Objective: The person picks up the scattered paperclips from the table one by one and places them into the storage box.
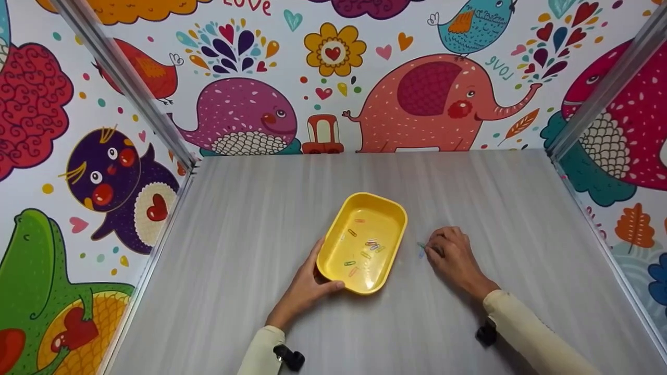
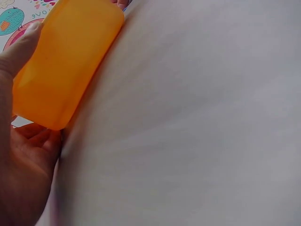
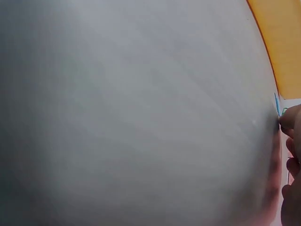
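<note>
A yellow plastic tray (image 1: 324, 260) holds several coloured paper clips (image 1: 366, 254) scattered over its bottom. My left hand (image 1: 304, 284) grips the tray at its near left corner, thumb along the near side and fingers round the left wall. In the left wrist view the thumb lies against the orange-looking tray wall (image 2: 70, 61). To the right of the tray, my right hand (image 1: 453, 255) is low over the table with fingers curled, thumb and fingertips pinching a green paper clip (image 1: 422, 245). A blue paper clip (image 1: 421, 254) lies right beside those fingertips.
The grey wood-grain table (image 1: 250, 219) runs back to a wall (image 1: 333, 99) printed with cartoon animals. Printed side panels stand left and right, with metal rails (image 1: 140, 99) at the corners. Black wrist cameras (image 1: 289, 358) sit on both sleeves.
</note>
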`<action>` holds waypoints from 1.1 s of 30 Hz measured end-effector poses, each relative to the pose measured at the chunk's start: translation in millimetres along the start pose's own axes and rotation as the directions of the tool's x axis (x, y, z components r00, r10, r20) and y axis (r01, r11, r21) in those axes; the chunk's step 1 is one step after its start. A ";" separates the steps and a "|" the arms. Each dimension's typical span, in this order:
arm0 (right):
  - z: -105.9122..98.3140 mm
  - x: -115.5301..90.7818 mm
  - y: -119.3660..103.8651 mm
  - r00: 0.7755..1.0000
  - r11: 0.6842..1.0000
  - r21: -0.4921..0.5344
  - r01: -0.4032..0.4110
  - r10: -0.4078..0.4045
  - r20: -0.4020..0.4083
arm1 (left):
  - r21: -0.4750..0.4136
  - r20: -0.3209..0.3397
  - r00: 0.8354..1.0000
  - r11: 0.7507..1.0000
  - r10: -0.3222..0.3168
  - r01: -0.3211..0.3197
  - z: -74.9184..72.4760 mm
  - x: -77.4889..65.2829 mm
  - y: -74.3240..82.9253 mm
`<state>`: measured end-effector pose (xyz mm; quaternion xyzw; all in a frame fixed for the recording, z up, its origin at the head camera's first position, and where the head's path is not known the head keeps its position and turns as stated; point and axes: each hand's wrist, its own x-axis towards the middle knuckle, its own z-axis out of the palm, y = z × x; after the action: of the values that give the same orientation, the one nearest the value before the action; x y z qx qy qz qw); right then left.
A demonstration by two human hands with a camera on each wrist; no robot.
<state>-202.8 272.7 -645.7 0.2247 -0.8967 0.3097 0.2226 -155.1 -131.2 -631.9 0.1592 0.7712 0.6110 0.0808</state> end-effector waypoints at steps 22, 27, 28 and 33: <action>-29.6 28.8 -22.8 0.994 0.984 0.153 -0.093 0.083 0.069 | 0.009 0.001 1.000 1.000 -0.026 0.026 -0.7 -0.4 -1.0; -36.1 38.0 -29.0 0.984 0.967 0.194 -0.163 0.145 0.105 | 0.022 -0.005 1.000 1.000 -0.019 0.019 -0.6 -0.7 0.2; -37.1 39.8 -30.3 0.981 0.964 0.197 -0.176 0.157 0.111 | 0.023 -0.004 1.000 1.000 -0.017 0.017 -0.5 -0.8 0.4; -40.3 49.4 -34.8 0.971 0.953 0.210 -0.218 0.190 0.142 | 0.017 -0.005 1.000 1.000 -0.011 0.011 -0.9 -0.9 0.1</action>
<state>-213.0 261.4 -574.6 0.1726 -0.8862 0.4160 0.1083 -154.5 -132.3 -631.6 0.1543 0.7773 0.6045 0.0810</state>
